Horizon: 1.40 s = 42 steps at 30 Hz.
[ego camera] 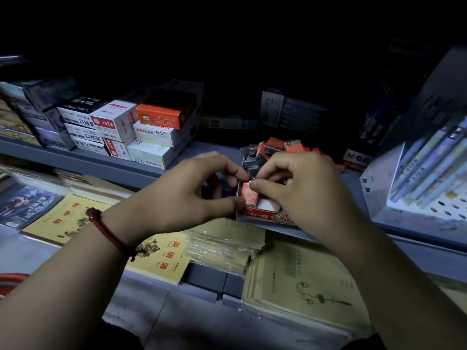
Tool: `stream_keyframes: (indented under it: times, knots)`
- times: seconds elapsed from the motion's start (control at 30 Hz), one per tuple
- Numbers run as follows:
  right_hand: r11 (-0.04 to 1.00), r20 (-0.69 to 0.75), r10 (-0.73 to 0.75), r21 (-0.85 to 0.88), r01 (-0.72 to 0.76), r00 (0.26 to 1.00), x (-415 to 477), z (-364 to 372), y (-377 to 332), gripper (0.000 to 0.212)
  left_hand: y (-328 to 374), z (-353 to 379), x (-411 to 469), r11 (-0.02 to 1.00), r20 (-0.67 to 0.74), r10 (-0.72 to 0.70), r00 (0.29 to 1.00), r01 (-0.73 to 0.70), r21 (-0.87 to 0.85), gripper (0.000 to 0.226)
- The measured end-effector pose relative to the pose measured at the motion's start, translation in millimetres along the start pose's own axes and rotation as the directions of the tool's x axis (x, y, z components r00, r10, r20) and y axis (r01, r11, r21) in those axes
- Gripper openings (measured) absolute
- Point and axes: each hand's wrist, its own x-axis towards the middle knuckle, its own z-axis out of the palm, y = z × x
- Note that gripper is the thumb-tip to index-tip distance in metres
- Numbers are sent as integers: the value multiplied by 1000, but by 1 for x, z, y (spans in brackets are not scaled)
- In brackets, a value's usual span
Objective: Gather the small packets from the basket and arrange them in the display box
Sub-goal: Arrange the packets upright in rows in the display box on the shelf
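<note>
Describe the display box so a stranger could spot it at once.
Find the grey shelf across the middle. At its front edge, right of the stacked white boxes, the display box sits between the left hand and right hand. Unlike its closed neighbours, it is open-topped, red-and-white, heaped with small packets.

I stand before a grey shelf (101, 164) in dim light, black above. Stacked boxes (141, 130) crowd its left; yellow exercise books (161, 258) lie below, a white perforated rack (444, 210) at right.
</note>
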Motion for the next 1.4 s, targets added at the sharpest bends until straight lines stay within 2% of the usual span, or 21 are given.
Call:
stream_keyframes:
  times: [0.1,0.17,0.23,0.33,0.4,0.43,0.5,0.57,0.6,0.63,0.7,0.77,0.83,1.03,1.13,1.4]
  knots:
    - [988,70,-42,-145,52,997,-2,-1,-4,9,-1,2,0,998,42,23,999,-26,63,50]
    - [973,106,-70,-214,91,992,-4,0,-7,9,-1,5,0,987,72,64,995,-74,146,52]
    - [971,111,-74,-217,97,991,-5,0,-9,9,0,8,1,972,74,94,993,-107,210,45]
    - [976,132,-74,-194,99,989,-5,-2,-9,8,2,10,2,968,49,114,992,-121,219,34]
    - [991,120,-85,-97,97,989,-5,-7,-8,8,2,9,3,964,46,138,989,-145,221,30]
    - [996,82,-81,-31,84,993,-5,-11,-8,8,2,9,3,966,47,142,989,-149,212,29]
    - [998,-93,-50,35,54,994,-4,-21,-4,9,2,9,3,975,55,120,991,-128,183,28]
    - [999,-296,4,-38,-16,955,-1,-34,5,12,1,9,3,984,56,94,994,-101,149,27]
    - [990,-343,36,-116,-80,939,1,-39,10,17,1,9,3,987,57,84,995,-91,133,27]
    - [965,-330,77,-213,-154,941,2,-43,15,25,1,9,3,990,60,74,995,-81,118,27]
    - [887,-189,224,-367,-280,956,3,-46,26,39,2,10,4,992,67,64,996,-70,101,28]
    - [834,-60,355,-432,-344,933,2,-45,30,40,4,12,3,993,70,61,996,-68,92,28]
    - [814,-5,410,-449,-368,912,3,-46,32,39,5,12,3,992,72,63,995,-70,102,28]
    - [746,40,472,-550,-375,880,8,-48,34,29,4,13,2,993,64,55,996,-61,101,31]
    - [745,41,484,-543,-387,874,7,-48,33,22,4,13,0,992,64,69,996,-76,100,33]
    - [739,-64,466,-520,-428,883,3,-47,21,32,14,20,1,986,-89,165,982,-161,53,18]
